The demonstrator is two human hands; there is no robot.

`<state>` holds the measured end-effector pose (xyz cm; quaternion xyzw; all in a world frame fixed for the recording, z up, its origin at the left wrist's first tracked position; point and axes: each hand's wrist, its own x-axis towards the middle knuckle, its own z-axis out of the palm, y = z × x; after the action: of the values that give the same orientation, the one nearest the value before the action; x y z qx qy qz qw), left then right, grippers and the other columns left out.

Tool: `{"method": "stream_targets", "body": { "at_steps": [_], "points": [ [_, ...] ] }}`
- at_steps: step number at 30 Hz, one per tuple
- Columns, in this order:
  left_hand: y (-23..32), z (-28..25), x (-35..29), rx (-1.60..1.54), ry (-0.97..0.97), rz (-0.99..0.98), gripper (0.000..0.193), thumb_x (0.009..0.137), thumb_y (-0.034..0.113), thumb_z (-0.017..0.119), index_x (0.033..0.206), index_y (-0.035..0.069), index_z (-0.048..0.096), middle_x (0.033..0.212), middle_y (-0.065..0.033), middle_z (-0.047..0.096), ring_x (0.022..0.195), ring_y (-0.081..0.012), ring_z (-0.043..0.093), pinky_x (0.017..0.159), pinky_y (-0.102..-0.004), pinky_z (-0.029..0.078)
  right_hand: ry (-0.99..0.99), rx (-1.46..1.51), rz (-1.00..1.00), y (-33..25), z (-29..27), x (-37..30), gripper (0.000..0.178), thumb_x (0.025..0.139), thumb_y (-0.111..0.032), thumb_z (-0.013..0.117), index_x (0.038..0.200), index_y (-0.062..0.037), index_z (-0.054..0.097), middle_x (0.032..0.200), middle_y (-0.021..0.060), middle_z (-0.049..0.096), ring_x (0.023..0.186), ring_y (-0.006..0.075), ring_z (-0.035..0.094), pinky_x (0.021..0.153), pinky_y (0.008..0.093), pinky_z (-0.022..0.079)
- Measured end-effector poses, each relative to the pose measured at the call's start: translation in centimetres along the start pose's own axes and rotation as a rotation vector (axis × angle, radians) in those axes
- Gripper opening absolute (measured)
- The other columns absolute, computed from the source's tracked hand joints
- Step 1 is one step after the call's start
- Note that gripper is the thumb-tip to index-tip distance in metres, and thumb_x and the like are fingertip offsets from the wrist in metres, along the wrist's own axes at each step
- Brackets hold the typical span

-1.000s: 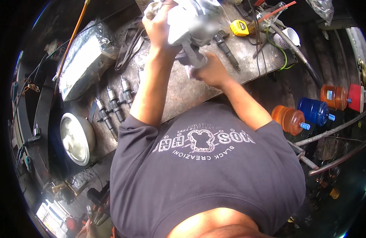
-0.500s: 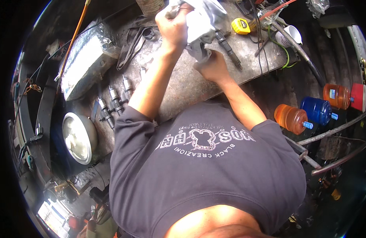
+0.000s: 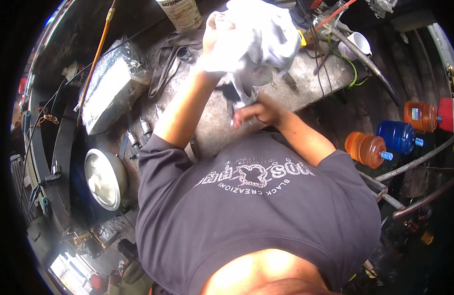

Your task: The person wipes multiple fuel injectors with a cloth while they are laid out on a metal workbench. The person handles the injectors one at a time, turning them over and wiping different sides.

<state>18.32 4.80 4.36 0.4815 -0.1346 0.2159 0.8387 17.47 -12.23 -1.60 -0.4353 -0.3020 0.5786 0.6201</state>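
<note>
A bunched white-and-grey cloth (image 3: 266,44) is held up over the metal workbench (image 3: 212,132). My left hand (image 3: 218,42) is closed on its upper left side, partly lost in glare. Lower down, my right hand (image 3: 261,112) has its fingers curled at the hanging grey end; motion blurs it a little. A dark patch shows in the folds between the hands, and I cannot make out what it is. Beyond the right hand, the tip of a fuel injector (image 3: 291,82) sticks out from behind the cloth. Several more injectors (image 3: 133,140) lie left of my left forearm.
A plastic-wrapped box (image 3: 114,83) and a lidded round pot (image 3: 103,179) stand at left. A bucket (image 3: 182,14) is at the back. Cables, a white cup (image 3: 356,45) and a mostly hidden yellow tape measure (image 3: 302,38) lie at right. Large bottles (image 3: 367,148) stand beyond the bench edge.
The cloth has spread out and come nearer, covering most of the injector and tape measure. My right hand has moved down toward me. The view has shifted slightly.
</note>
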Motion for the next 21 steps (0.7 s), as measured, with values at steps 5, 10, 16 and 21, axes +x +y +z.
{"method": "stream_targets", "body": {
  "at_steps": [5, 10, 16, 21],
  "points": [
    [-1.0, 1.7, -0.2, 0.616, 0.366, 0.212, 0.013, 0.085, 0.008, 0.057, 0.080, -0.002, 0.065, 0.067, -0.0017, 0.062, 0.058, -0.0076, 0.056, 0.053, -0.0232, 0.044, 0.822, -0.934, -0.103, 1.8, -1.1, 1.5, 0.021, 0.067, -0.015, 0.063, 0.082, -0.0010, 0.062, 0.070, 0.0066, 0.064, 0.067, 0.0146, 0.061, 0.066, 0.0343, 0.049],
    [-0.6, -1.0, 0.0, 0.453, 0.068, 0.406, 0.009, 0.076, 0.008, 0.061, 0.074, 0.000, 0.063, 0.061, -0.0043, 0.060, 0.053, -0.0128, 0.056, 0.049, -0.0249, 0.044, 0.295, -0.085, -0.115, 0.9, -0.3, -0.3, 0.026, 0.064, -0.007, 0.058, 0.089, 0.0017, 0.061, 0.073, 0.0088, 0.063, 0.067, 0.0163, 0.060, 0.060, 0.0309, 0.048],
    [1.6, 1.3, -0.3, 0.766, 0.357, 0.152, 0.020, 0.087, 0.017, 0.060, 0.077, 0.002, 0.068, 0.054, 0.0039, 0.056, 0.050, -0.0050, 0.050, 0.047, -0.0216, 0.038, 0.310, 0.093, -0.005, -0.5, 0.6, -1.7, 0.025, 0.065, 0.000, 0.055, 0.089, 0.0024, 0.056, 0.063, 0.0071, 0.056, 0.054, 0.0149, 0.055, 0.050, 0.0291, 0.048],
    [-0.1, -0.1, -0.8, 0.702, 0.552, 0.247, 0.021, 0.087, 0.015, 0.058, 0.074, 0.002, 0.068, 0.053, 0.0033, 0.055, 0.050, -0.0061, 0.051, 0.046, -0.0221, 0.038, 0.506, -0.033, -0.050, -0.2, -0.5, -1.8, 0.002, 0.066, 0.002, 0.055, 0.068, 0.0014, 0.056, 0.059, 0.0070, 0.056, 0.049, 0.0147, 0.053, 0.046, 0.0290, 0.045]
  ]
}}
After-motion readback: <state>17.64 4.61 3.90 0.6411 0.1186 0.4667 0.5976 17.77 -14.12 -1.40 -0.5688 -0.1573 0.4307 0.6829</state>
